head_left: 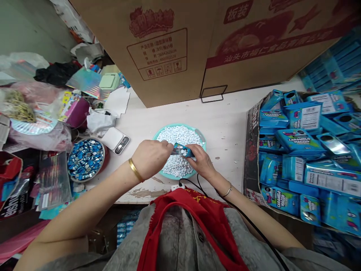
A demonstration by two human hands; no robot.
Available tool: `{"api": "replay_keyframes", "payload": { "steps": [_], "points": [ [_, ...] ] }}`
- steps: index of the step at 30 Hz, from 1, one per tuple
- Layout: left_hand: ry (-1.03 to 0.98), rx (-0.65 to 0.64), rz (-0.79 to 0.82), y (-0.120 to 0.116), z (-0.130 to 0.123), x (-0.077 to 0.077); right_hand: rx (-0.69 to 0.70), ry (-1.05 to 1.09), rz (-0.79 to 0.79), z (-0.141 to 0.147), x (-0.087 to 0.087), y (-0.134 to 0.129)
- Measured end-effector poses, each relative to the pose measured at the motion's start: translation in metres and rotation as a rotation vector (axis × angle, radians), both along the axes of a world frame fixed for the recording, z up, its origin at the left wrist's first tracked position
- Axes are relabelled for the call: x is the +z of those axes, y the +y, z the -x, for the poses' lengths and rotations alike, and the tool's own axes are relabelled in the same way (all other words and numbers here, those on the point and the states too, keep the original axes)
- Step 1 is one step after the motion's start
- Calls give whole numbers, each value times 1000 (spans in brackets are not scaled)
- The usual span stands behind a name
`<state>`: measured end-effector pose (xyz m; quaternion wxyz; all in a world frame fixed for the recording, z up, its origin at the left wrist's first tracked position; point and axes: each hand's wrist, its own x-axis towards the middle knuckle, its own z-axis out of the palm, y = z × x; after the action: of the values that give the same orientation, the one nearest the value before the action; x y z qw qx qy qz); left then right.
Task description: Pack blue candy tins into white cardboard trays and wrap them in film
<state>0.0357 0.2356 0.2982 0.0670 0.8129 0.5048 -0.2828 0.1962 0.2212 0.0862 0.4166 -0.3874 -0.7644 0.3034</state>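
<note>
A teal basin [155,136] full of small white candies [177,168] stands on the white table. Over its middle is a small blue package [188,150], with white pieces showing at its open or clear part. My right hand [201,161] grips the right end of this package. At its left end is my left hand [153,156], closed, knuckles up, with fingertips close together over the basin; what those fingers hold is too small to make out.
Left of the basin are a white scale [114,138] and a bowl of blue and silver lids [86,159]. A large carton [169,86] stands behind. At right, an open box [252,150] holds many blue packages [300,141]. A black cable [248,220] runs along my right arm.
</note>
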Motion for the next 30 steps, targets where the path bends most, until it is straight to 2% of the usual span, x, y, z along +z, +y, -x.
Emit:
{"api": "replay_keyframes", "payload": {
  "steps": [3, 5, 6, 8, 10, 13, 15, 17, 19, 22, 25, 27, 30],
  "points": [
    [-45, 34, -46, -2, 11, 1, -27, 13, 3, -2, 1, 2],
    [-116, 114, -104, -5, 34, -13, -53, 37, 7, -7, 1, 3],
    [-146, 166, -126, -7, 47, -25, -68, 51, 14, -10, 0, 3],
    [-170, 277, -126, -14, 73, -61, -100, 68, 43, -17, 0, 5],
    [-164, 374, -60, -24, 90, -108, -134, 69, 74, -24, 0, 6],
    [-274, 494, -18, -40, 91, -176, -184, 56, 104, -31, 1, 8],
    [-403, 578, -38, -48, 83, -206, -198, 51, 117, -33, 2, 8],
    [-541, 651, -51, -54, 78, -221, -206, 53, 130, -34, 2, 7],
    [-684, 690, -46, -57, 81, -221, -215, 57, 136, -34, 1, 6],
    [-860, 687, -40, -60, 94, -200, -213, 56, 131, -33, -1, 5],
    [-938, 617, -26, -58, 102, -163, -176, 52, 108, -30, -4, 3],
    [-932, 518, -18, -51, 99, -135, -141, 41, 84, -25, -3, 2],
    [-785, 327, -16, -37, 83, -93, -90, 29, 36, -15, 0, 1]
  ]
}}
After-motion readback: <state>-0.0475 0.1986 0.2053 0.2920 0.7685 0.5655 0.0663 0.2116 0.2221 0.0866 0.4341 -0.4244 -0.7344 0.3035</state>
